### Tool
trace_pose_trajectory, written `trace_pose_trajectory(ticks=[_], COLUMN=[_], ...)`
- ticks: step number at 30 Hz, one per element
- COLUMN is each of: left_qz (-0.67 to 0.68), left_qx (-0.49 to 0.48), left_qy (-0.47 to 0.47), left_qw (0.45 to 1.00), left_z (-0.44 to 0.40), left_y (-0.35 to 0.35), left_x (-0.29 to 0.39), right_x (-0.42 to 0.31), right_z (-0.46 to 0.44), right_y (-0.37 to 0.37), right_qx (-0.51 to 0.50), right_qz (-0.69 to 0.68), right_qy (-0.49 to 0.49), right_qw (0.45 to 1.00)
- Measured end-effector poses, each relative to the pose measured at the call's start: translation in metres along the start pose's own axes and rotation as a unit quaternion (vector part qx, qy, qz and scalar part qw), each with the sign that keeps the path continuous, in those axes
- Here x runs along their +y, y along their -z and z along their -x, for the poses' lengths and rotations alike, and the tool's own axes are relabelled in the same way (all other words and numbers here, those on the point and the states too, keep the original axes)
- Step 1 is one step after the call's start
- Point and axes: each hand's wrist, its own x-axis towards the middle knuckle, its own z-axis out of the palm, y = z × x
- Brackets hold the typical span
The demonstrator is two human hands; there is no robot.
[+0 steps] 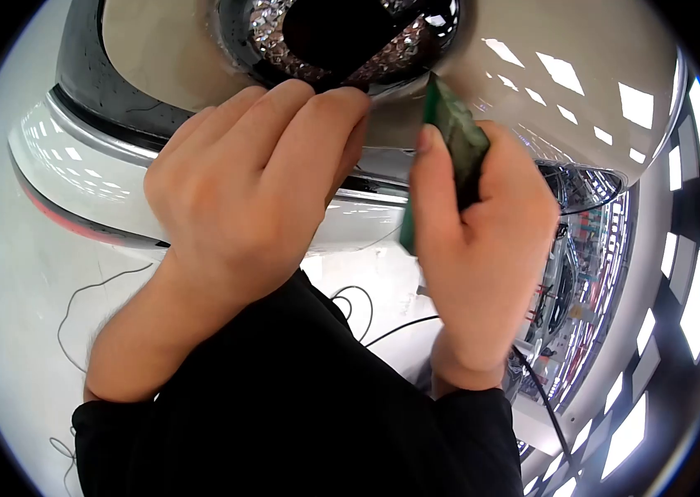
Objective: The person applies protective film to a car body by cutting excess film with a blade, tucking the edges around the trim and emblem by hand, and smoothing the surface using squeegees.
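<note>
So on the far left a thin wire (59,325) curled across the pale floor (14,331), below the white bumper (85,170). The left hand (238,182) was bunched at the lower edge of the dark round opening (337,33), knuckles blocking the view, so I can't tell what its grip had. The flat green tool (464,137) was clamped in the right hand's (482,232) grip, tip near that edge, black cable (542,396) lower right.
</note>
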Motion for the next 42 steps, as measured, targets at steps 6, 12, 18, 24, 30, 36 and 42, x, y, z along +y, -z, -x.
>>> trace_pose_trajectory(ticks=[6,12,18,24,30,36,42], left_qz=[-0.021,-0.056,-0.036,-0.025,-0.079,-0.148,-0.169], left_qx=[-0.035,-0.032,-0.001,-0.019,-0.043,0.02,0.009], left_qy=[-0.005,0.011,-0.034,0.027,-0.048,-0.115,-0.116], left_qw=[0.999,0.998,0.999,0.999,0.995,0.982,0.979], left_z=[-0.002,-0.005,-0.004,-0.013,-0.022,-0.017,-0.011], left_y=[0.012,0.012,0.008,0.005,0.006,-0.006,-0.005], left_x=[0.003,0.001,-0.008,0.011,0.006,0.009,0.018], right_x=[0.002,0.004,0.03,0.045,0.044,0.056,0.057], right_z=[-0.028,-0.019,-0.003,0.034,0.042,0.043,0.034], right_y=[0.023,0.012,-0.004,-0.033,-0.034,-0.03,-0.034], right_qx=[0.053,0.04,0.03,0.093,0.07,0.033,0.049], right_qz=[0.078,0.08,-0.075,-0.261,-0.366,-0.394,-0.318], right_qy=[0.057,0.031,0.02,-0.04,-0.131,-0.127,-0.014], right_qw=[0.994,0.995,0.997,0.96,0.919,0.909,0.947])
